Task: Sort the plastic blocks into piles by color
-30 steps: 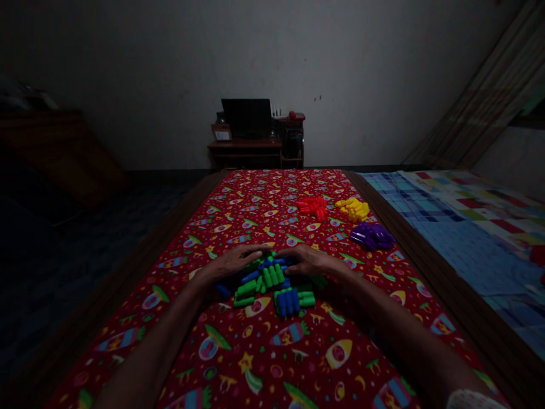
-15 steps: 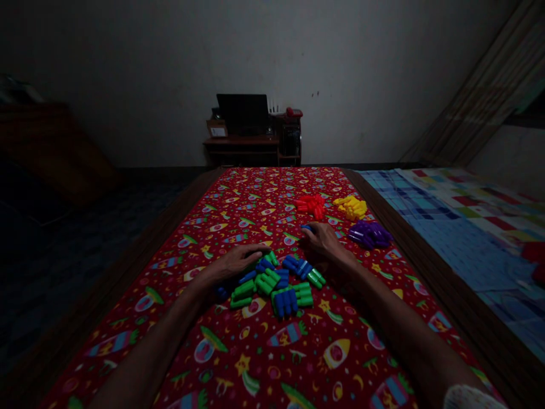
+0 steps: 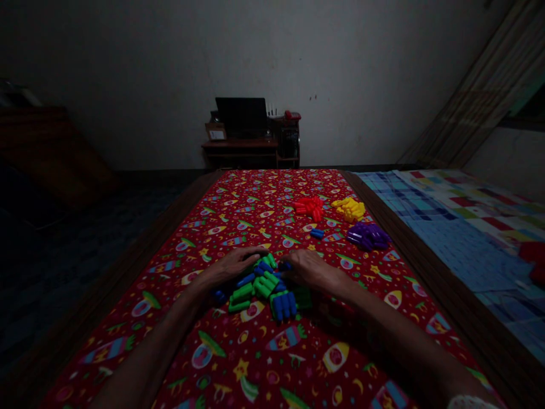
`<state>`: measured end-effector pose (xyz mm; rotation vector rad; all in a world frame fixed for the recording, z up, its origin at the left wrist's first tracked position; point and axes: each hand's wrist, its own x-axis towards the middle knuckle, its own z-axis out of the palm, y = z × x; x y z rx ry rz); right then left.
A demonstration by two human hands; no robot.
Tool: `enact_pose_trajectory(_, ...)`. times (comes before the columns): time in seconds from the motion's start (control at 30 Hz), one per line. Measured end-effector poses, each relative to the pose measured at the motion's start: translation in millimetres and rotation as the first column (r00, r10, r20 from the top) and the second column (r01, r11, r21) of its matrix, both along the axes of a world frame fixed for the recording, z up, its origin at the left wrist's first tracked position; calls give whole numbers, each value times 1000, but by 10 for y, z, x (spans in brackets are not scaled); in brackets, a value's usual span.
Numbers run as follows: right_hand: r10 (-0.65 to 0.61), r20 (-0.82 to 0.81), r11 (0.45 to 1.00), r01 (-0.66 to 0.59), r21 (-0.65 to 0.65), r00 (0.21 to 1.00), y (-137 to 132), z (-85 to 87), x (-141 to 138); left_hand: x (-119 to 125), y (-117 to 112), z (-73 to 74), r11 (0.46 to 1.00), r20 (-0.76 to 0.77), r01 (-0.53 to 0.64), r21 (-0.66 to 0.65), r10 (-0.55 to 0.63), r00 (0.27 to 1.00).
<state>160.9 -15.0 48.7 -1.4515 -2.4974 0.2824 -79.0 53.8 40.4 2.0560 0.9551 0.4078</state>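
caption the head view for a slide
Left hand and right hand rest on blue-green block pile; red pile, yellow pile, purple pile beyond

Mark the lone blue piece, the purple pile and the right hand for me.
lone blue piece (image 3: 317,233), head view, middle of its top side.
purple pile (image 3: 368,236), head view, centre of the heap.
right hand (image 3: 310,269), head view, back of the hand.
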Motion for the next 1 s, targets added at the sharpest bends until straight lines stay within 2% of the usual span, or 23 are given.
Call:
enact_pose_trajectory(0.1,67,-5,996,-67,-51,998,-40,31,-49,-5,15,-26,1000,8,-5,-2,5,1000)
enact_pose_trajectory(0.17,44,-46,999,-45,-15,998,37,31,49,-6,18,-29,1000,5,-3,0,3,1000)
enact_pose_trajectory(0.23,-43,-80,995,49,81,996,161,-11,218,-5,16,-21,1000,-5,-1,8,1,1000)
enact_pose_trajectory(0.33,-184,-111,958,204,201,977,329,-119,482,-3,7,0,1000,-12,4,21,-4,1000)
enact_pose_trajectory(0.4,-217,-125,937,243,251,968,369,-142,578,0,-2,12,1000,-9,6,22,-5,1000)
enact_pose_trajectory(0.5,-139,-78,967,153,204,987,276,-27,526,6,-14,27,1000,-3,0,4,0,1000)
enact_pose_trajectory(0.57,-40,35,997,37,72,999,130,92,386,7,-18,29,1000,-4,0,-5,0,1000)
enact_pose_trajectory(0.67,69,204,996,-56,-68,976,-94,169,168,2,-12,12,1000,-12,4,-1,-4,1000)
enact_pose_trajectory(0.73,94,223,995,-84,-54,970,-165,128,102,-4,-6,-6,1000,-12,2,0,-2,1000)
enact_pose_trajectory(0.83,96,132,995,-99,15,987,-99,11,170,-6,-7,-15,1000,5,-2,0,2,1000)
enact_pose_trajectory(1.0,-73,-8,982,74,176,997,205,-158,449,11,-26,23,1000,40,-24,-7,24,999)
